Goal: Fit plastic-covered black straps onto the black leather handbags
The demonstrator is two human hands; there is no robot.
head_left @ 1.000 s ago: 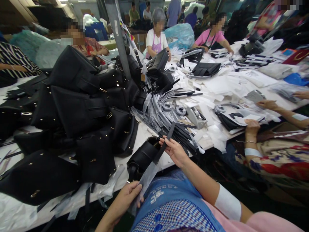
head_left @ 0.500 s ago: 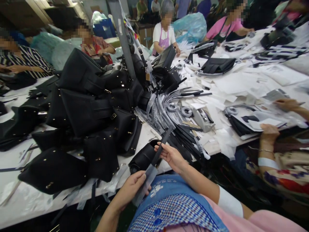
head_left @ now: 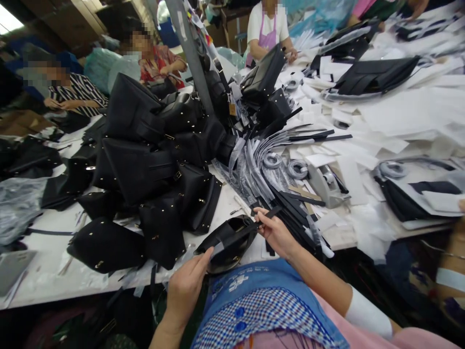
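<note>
A black strap [head_left: 238, 236] stretches between my two hands, with clear plastic film around its left end. My left hand [head_left: 189, 283] is closed on that film-covered end. Farther up and to the right, my right hand [head_left: 275, 233] pinches the strap, and a short dark end sticks out past its fingers. Just behind the strap a small black bag [head_left: 232, 261] lies near the table's front edge, its mouth partly showing. Whether the strap touches the bag I cannot tell.
Black bags with gold studs [head_left: 138, 167] are heaped at left. Right of them lie wrapped straps [head_left: 250, 167], a tape dispenser [head_left: 329, 184] and paper sheets [head_left: 392, 118]. A grey post [head_left: 189, 58] rises mid-table. Co-workers sit opposite; an arm [head_left: 454, 252] shows at right.
The strap has swung from a steep slant to a flatter one across the small bag. My left hand has moved up and left, my right hand rightward. The view has shifted left.
</note>
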